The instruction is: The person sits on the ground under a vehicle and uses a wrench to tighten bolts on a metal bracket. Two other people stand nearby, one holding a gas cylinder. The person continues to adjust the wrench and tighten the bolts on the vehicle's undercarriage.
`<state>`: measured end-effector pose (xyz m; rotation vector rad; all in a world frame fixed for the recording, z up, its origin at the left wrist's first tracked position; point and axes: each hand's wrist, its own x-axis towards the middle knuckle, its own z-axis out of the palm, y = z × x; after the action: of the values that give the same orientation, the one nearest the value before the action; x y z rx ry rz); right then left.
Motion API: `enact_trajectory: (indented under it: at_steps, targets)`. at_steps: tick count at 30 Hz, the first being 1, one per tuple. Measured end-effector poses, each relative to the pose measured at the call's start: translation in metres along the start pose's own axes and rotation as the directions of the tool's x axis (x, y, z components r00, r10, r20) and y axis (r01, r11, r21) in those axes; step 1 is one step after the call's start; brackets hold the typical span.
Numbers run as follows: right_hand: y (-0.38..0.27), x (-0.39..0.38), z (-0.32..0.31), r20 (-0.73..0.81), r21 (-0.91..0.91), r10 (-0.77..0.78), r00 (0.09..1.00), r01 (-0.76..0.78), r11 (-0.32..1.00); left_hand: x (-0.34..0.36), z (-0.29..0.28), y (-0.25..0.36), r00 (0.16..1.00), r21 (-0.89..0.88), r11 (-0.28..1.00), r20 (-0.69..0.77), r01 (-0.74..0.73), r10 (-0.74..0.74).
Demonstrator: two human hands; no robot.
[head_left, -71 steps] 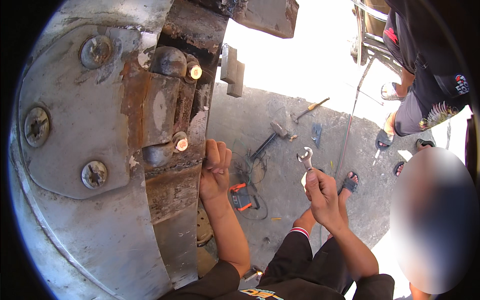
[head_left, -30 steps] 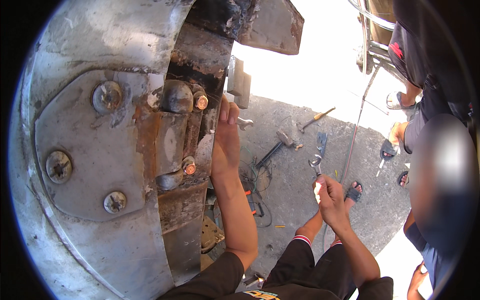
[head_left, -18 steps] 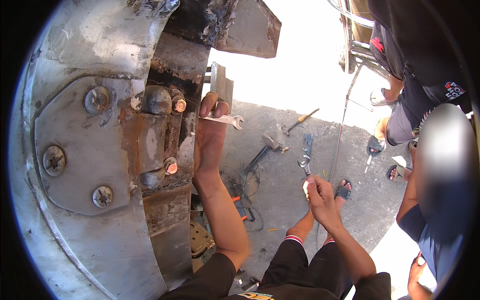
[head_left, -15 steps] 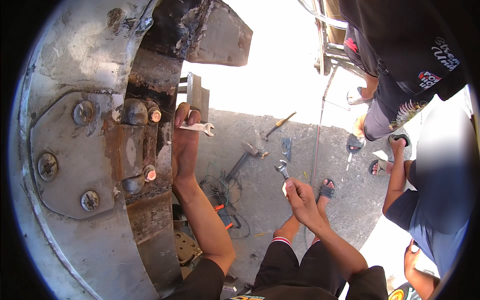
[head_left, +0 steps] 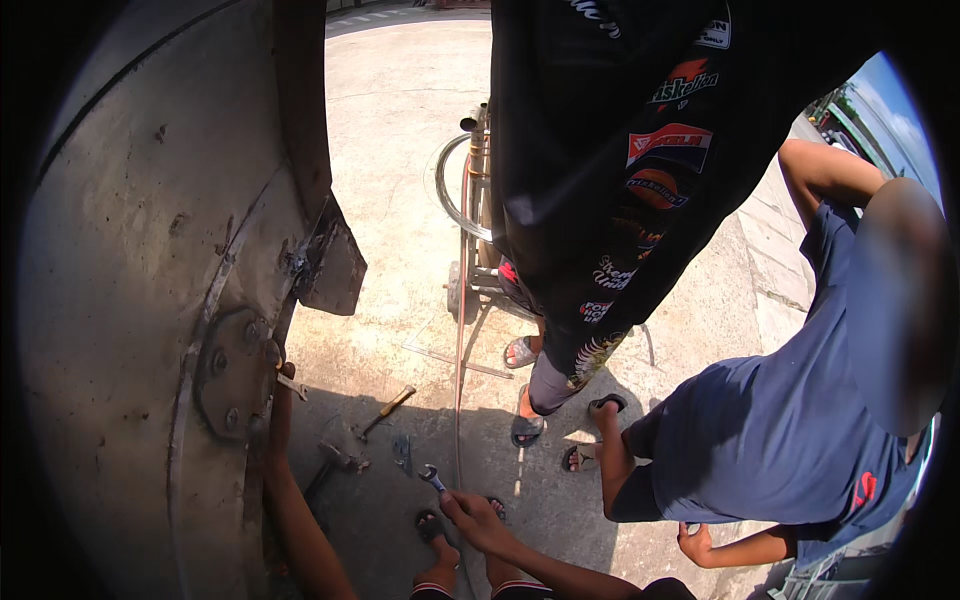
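Note:
A large curved grey metal shell (head_left: pixel 130 330) stands at the left, with a bolted plate (head_left: pixel 222 380) on its side. My left hand (head_left: pixel 281 425) is up at the shell's edge beside the plate, partly hidden and in shadow. Its fingers are closed on an open-end wrench (head_left: pixel 292 386), whose jaw points away to the right. Lower down, over the ground, my right hand (head_left: pixel 478 522) grips a second wrench (head_left: pixel 432 477), jaw upward, apart from the shell.
A hammer (head_left: pixel 388 412) with a wooden handle and a sledgehammer (head_left: pixel 345 460) lie on the concrete. A person in black (head_left: pixel 620 200) stands ahead; another in blue (head_left: pixel 740 430) is at the right. A hose (head_left: pixel 459 400) runs along the ground from a cart (head_left: pixel 478 200).
The view has swung up and right, so the shell and both my hands appear lower and further left. Each hand keeps its wrench. The person in blue now shows with a raised arm.

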<state>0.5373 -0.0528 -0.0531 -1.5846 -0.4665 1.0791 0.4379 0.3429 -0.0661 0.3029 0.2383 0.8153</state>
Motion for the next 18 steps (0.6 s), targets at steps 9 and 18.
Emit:
enact_trajectory:
  at_steps: [9, 18]
  targets:
    - [0.023, -0.03, -0.006, -0.114, -0.092, 0.047, 0.992, -0.058, 0.994, 0.016, -0.028, -0.015, 0.988, 0.259, 0.954, 0.077, -0.149, 0.133]
    - [0.031, -0.047, 0.005, -0.145, 0.031, 0.1, 0.984, -0.097, 0.995, 0.03, -0.031, -0.019, 0.953, 0.673, 0.674, 0.206, -0.304, 0.224]
